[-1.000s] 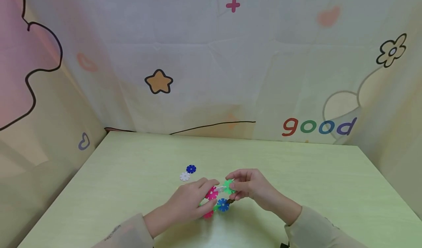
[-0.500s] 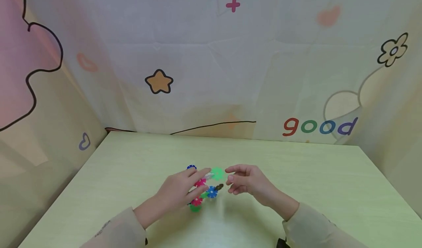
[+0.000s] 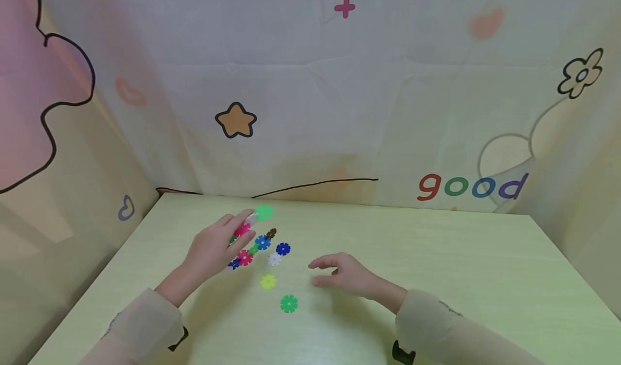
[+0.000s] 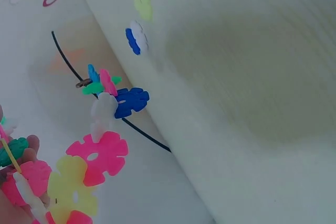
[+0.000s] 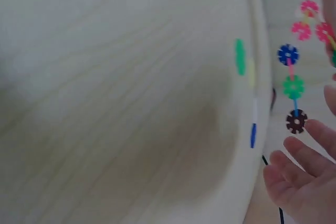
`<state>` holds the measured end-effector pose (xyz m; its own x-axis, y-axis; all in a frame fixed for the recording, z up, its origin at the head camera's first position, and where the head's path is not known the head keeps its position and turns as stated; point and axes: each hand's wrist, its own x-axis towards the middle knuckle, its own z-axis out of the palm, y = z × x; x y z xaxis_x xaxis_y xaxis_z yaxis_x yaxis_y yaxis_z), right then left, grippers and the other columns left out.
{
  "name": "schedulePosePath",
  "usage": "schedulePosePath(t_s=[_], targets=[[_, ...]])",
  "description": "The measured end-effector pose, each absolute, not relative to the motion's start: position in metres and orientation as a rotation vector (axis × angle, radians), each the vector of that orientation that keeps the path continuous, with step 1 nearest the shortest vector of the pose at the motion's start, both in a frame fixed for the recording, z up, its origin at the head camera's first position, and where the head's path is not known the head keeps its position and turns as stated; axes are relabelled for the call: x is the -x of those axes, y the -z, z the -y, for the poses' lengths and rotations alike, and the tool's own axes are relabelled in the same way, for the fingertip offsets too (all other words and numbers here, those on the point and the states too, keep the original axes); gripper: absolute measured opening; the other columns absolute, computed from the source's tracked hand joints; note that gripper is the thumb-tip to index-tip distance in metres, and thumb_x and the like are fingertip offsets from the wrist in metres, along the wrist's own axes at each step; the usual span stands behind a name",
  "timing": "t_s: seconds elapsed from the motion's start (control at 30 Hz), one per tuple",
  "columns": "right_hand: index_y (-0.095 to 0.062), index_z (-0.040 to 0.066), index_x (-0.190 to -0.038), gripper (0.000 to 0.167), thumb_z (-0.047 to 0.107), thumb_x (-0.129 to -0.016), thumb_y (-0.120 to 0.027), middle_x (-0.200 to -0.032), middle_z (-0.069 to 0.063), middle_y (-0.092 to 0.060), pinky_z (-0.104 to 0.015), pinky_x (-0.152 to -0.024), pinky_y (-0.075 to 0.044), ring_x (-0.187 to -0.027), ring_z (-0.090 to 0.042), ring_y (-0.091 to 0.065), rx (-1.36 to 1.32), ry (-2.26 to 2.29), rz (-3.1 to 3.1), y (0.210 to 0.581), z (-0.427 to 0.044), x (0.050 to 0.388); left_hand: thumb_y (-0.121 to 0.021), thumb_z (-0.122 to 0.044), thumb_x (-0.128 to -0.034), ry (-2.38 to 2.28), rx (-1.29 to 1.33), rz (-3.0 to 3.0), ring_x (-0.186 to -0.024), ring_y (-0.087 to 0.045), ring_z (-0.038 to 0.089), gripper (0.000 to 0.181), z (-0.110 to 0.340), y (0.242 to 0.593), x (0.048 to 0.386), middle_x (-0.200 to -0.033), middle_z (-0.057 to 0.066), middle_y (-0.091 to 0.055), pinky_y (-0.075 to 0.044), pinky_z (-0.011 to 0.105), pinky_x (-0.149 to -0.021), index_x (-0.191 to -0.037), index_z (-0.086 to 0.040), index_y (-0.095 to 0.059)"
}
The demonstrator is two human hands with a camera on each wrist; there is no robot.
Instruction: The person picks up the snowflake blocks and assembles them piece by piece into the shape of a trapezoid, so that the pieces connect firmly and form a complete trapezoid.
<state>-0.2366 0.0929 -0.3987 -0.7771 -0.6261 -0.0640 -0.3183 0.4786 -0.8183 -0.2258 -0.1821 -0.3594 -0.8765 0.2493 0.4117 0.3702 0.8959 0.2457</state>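
Note:
My left hand (image 3: 213, 246) grips a joined chain of notched plastic discs, raised above the table. In the head view it shows a light green disc (image 3: 264, 212), pink discs, a blue disc (image 3: 262, 242) and a brown one (image 3: 271, 233). The left wrist view shows more of the chain, with a pink disc (image 4: 105, 153), a yellow disc (image 4: 73, 187) and a dark blue disc (image 4: 131, 101). My right hand (image 3: 346, 276), fingers slightly bent and apart, holds nothing, to the right of the loose discs.
Loose on the table (image 3: 436, 268) lie a dark blue disc (image 3: 283, 249), a white disc (image 3: 274, 259), a yellow disc (image 3: 268, 281) and a green disc (image 3: 289, 303). A printed cloth (image 3: 301, 111) hangs behind and at the sides.
My right hand has let go of the chain and moved slightly left and lower. My left hand has carried the chain left and farther back, uncovering the loose yellow and green discs.

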Motion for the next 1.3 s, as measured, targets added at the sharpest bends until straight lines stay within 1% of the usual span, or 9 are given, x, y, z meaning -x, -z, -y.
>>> schedulePosePath(t_s=[0.1, 0.2, 0.3, 0.47, 0.77, 0.9, 1.0, 1.17, 1.3], targets=[[-0.052, 0.008, -0.123, 0.045, 0.032, -0.084, -0.058, -0.134, -0.010, -0.043, -0.049, -0.100, -0.030, -0.127, -0.030, -0.035, 0.956, 0.897, -2.460, 0.404, -0.082, 0.233, -0.057, -0.035, -0.0844, 0.465, 0.414, 2.709, -0.064, -0.054, 0.014, 0.051, 0.187, 0.360, 0.228, -0.104, 0.009, -0.059, -0.037, 0.019, -0.047, -0.130, -0.017, -0.043], [-0.044, 0.014, -0.130, 0.054, 0.042, -0.085, -0.053, -0.142, -0.006, -0.031, -0.051, -0.103, -0.023, -0.133, -0.029, -0.022, 1.103, 0.613, -2.469, 0.408, -0.073, 0.226, -0.055, -0.038, -0.0851, 0.462, 0.401, 2.723, -0.067, -0.055, 0.015, 0.052, 0.190, 0.361, 0.230, -0.103, 0.009, -0.059, -0.038, 0.019, -0.048, -0.131, -0.017, -0.042], [-0.038, 0.020, -0.134, 0.059, 0.050, -0.085, -0.048, -0.145, -0.002, -0.025, -0.055, -0.102, -0.021, -0.136, -0.027, -0.015, 1.199, 0.408, -2.446, 0.409, -0.066, 0.219, -0.055, -0.038, -0.0853, 0.457, 0.407, 2.726, -0.067, -0.055, 0.015, 0.052, 0.192, 0.361, 0.231, -0.102, 0.009, -0.059, -0.038, 0.019, -0.048, -0.131, -0.017, -0.042], [-0.033, 0.026, -0.136, 0.061, 0.056, -0.084, -0.043, -0.146, 0.004, -0.022, -0.060, -0.100, -0.019, -0.136, -0.025, -0.012, 1.251, 0.240, -2.402, 0.410, -0.065, 0.212, -0.054, -0.039, -0.0852, 0.443, 0.429, 2.723, -0.069, -0.057, 0.017, 0.053, 0.192, 0.362, 0.230, -0.104, 0.009, -0.059, -0.040, 0.020, -0.050, -0.131, -0.017, -0.042], [-0.040, 0.023, -0.133, 0.058, 0.053, -0.084, -0.047, -0.142, 0.003, -0.031, -0.060, -0.100, -0.019, -0.135, -0.026, -0.019, 1.217, 0.273, -2.451, 0.412, -0.081, 0.217, -0.055, -0.039, -0.0849, 0.438, 0.455, 2.738, -0.064, -0.054, 0.014, 0.053, 0.189, 0.363, 0.230, -0.103, 0.008, -0.059, -0.040, 0.020, -0.052, -0.131, -0.017, -0.042], [-0.049, 0.016, -0.127, 0.052, 0.042, -0.082, -0.057, -0.136, -0.004, -0.042, -0.050, -0.101, -0.028, -0.129, -0.027, -0.033, 1.215, 0.373, -2.520, 0.412, -0.080, 0.225, -0.056, -0.038, -0.0843, 0.421, 0.455, 2.751, -0.064, -0.055, 0.014, 0.053, 0.187, 0.364, 0.229, -0.102, 0.008, -0.059, -0.041, 0.020, -0.053, -0.131, -0.018, -0.042], [-0.054, 0.014, -0.121, 0.046, 0.033, -0.080, -0.062, -0.129, -0.008, -0.048, -0.043, -0.099, -0.034, -0.121, -0.026, -0.042, 1.226, 0.438, -2.577, 0.412, -0.077, 0.230, -0.056, -0.039, -0.0839, 0.405, 0.462, 2.758, -0.066, -0.055, 0.013, 0.053, 0.184, 0.365, 0.228, -0.101, 0.007, -0.059, -0.042, 0.020, -0.054, -0.131, -0.018, -0.042], [-0.061, 0.016, -0.113, 0.039, 0.029, -0.076, -0.066, -0.121, -0.011, -0.053, -0.043, -0.094, -0.038, -0.112, -0.025, -0.047, 1.277, 0.442, -2.652, 0.414, -0.071, 0.235, -0.058, -0.038, -0.0831, 0.386, 0.480, 2.756, -0.066, -0.056, 0.013, 0.053, 0.180, 0.365, 0.226, -0.100, 0.006, -0.059, -0.044, 0.020, -0.055, -0.130, -0.018, -0.043], [-0.064, 0.020, -0.108, 0.034, 0.029, -0.075, -0.068, -0.122, -0.011, -0.053, -0.046, -0.092, -0.038, -0.113, -0.026, -0.045, 1.249, 0.428, -2.681, 0.416, -0.068, 0.238, -0.059, -0.037, -0.0826, 0.378, 0.484, 2.763, -0.066, -0.055, 0.012, 0.053, 0.178, 0.365, 0.225, -0.097, 0.005, -0.059, -0.042, 0.019, -0.054, -0.130, -0.019, -0.044]])
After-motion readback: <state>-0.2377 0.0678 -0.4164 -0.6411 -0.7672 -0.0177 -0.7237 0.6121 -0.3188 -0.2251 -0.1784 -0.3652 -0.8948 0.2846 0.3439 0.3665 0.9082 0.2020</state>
